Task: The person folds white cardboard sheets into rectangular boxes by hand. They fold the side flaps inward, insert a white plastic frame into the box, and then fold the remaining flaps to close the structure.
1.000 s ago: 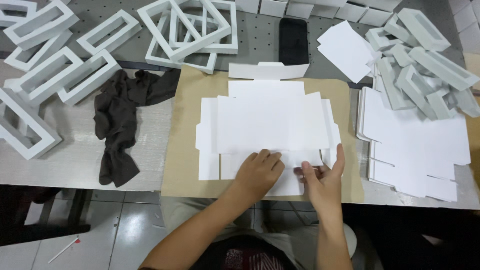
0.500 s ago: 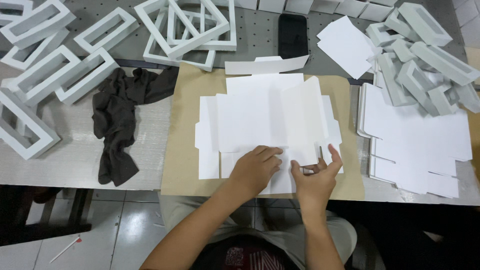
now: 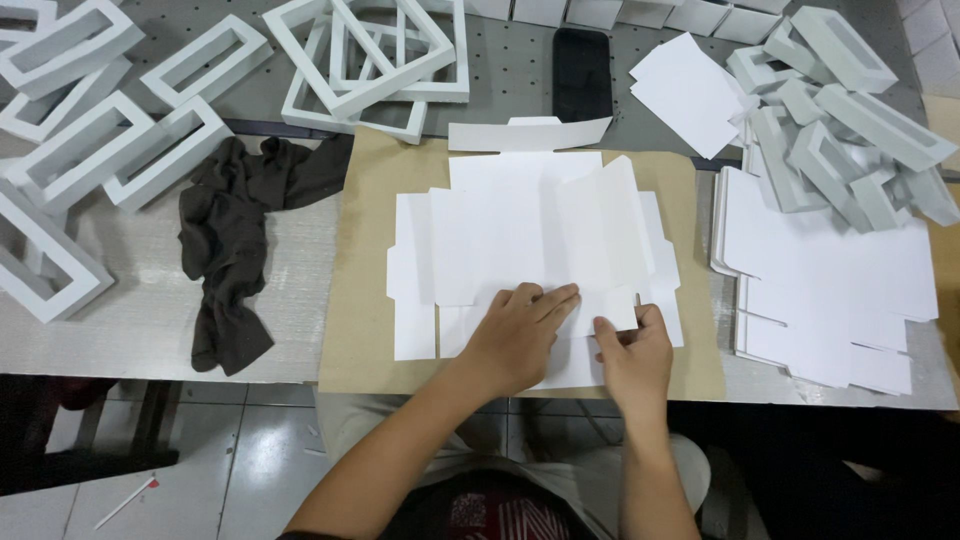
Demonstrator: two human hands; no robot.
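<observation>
While left hand [image 3: 520, 335] presses the die-cut box blank [image 3: 530, 240] flat; right hand [image 3: 632, 352] pinches its near flap | folding step, judged; next needs a crisp crease.

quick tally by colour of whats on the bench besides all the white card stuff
black phone: 1
dark brown cloth: 1
tan cardboard mat: 1
total: 3

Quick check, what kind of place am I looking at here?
Likely a small box-making or packaging workshop: a flat white card blank under both hands on a brown board, a stack of blanks, and piles of folded white frames.
</observation>
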